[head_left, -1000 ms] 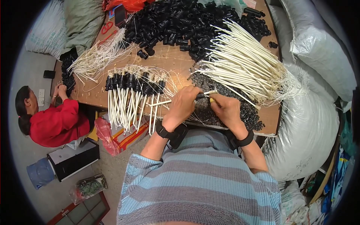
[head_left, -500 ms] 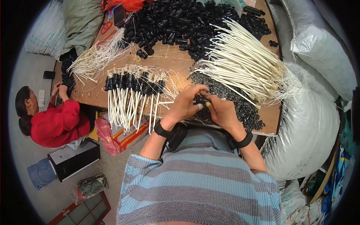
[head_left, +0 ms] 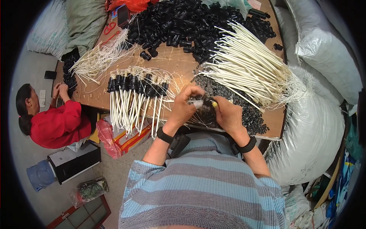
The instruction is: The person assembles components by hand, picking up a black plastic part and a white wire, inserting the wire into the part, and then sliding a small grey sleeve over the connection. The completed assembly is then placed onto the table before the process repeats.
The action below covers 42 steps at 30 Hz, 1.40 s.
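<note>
My left hand and my right hand meet over the table's near edge, fingers bent inward. A small dark piece shows between the thumbs; blur and fingers hide its kind and which hand bears it. My left thumb has a white wrap, my right thumb a yellow cover. Just beyond my hands lies a heap of tiny dark parts. To the left, a row of black sockets with white tubes lies with thin wires trailing. Right of my hands spreads a large bundle of white tubes.
Black plastic sockets are piled at the table's far side. Another bundle of wired tubes and red scissors lie far left. White sacks crowd the right edge. A co-worker in red sits at left.
My hands have drawn slightly apart, and the left thumb has shifted left. The co-worker's hands have moved a little. The piles and bundles stay as they were.
</note>
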Motion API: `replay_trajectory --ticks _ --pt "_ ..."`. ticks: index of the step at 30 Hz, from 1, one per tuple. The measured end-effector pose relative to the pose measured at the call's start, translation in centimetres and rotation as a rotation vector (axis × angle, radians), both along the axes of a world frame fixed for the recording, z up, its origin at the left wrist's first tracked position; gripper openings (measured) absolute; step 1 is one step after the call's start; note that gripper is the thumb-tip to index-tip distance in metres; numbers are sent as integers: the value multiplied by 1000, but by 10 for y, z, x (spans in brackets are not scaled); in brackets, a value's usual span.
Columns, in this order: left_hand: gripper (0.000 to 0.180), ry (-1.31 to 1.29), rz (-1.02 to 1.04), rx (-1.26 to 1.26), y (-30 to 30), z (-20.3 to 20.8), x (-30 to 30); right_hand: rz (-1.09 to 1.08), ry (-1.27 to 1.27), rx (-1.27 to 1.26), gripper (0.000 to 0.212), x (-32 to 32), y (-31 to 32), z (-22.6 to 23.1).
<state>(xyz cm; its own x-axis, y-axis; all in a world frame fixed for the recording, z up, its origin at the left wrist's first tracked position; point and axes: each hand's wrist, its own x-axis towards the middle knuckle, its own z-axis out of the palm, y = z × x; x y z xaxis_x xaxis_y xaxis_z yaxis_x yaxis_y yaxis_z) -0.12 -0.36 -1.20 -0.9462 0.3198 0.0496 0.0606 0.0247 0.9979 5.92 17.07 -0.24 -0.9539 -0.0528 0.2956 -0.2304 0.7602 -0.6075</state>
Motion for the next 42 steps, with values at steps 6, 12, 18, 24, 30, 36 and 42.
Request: replay_trajectory --ticks 6,12,18,24,30,36,42 --pt "30 558 -34 -324 13 6 -2 -13 54 128 20 -3 -6 -7" --pt "26 624 -6 -369 12 -3 -2 -24 143 121 19 -2 -6 -6" --pt "25 464 -43 -273 6 3 -3 -20 23 106 22 1 0 -1" --pt "26 686 -60 -248 -2 1 -3 57 -43 -175 15 1 -5 -1" --pt "37 189 58 -445 6 -3 -24 -61 -234 -174 11 2 0 -10" --pt "33 468 69 -692 -5 -38 -69 -122 -205 -236 10 1 9 -13" --pt "13 -240 18 -106 7 -15 -38 -275 -269 -369 11 -6 17 -23"
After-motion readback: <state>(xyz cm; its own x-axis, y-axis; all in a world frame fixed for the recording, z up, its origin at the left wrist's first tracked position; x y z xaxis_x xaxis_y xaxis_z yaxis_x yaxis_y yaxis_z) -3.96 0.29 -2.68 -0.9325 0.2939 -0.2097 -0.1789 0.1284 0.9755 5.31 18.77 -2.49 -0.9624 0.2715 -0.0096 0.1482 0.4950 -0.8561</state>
